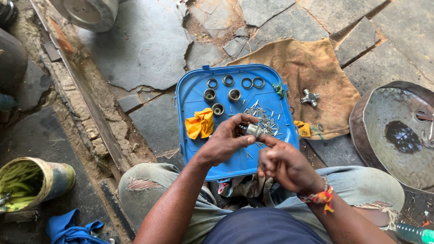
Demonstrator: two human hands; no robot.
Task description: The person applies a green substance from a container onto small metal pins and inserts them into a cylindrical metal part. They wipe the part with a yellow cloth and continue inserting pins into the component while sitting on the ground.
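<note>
Yellow rag [200,123] lay left on the blue tray lid [190,92], my left hand [224,142] pinched the bearing cup [252,130] over the needle rollers [264,118] to catch drops, right hand [285,163] nearly closed, fingertips at the cup, seemingly placing a roller.

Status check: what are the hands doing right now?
Left hand pinching small metal bearing cup. Right hand fingertips at it. Loose needle rollers beneath on blue tray.

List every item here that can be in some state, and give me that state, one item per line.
Left hand: fingers pinching a small metal cup.
Right hand: fingers at the cup's mouth.
Blue tray: flat on the stone floor.
Needle rollers: loose in a pile.
Yellow cloth: crumpled.
Metal cross: lying bare on sacking.
</note>
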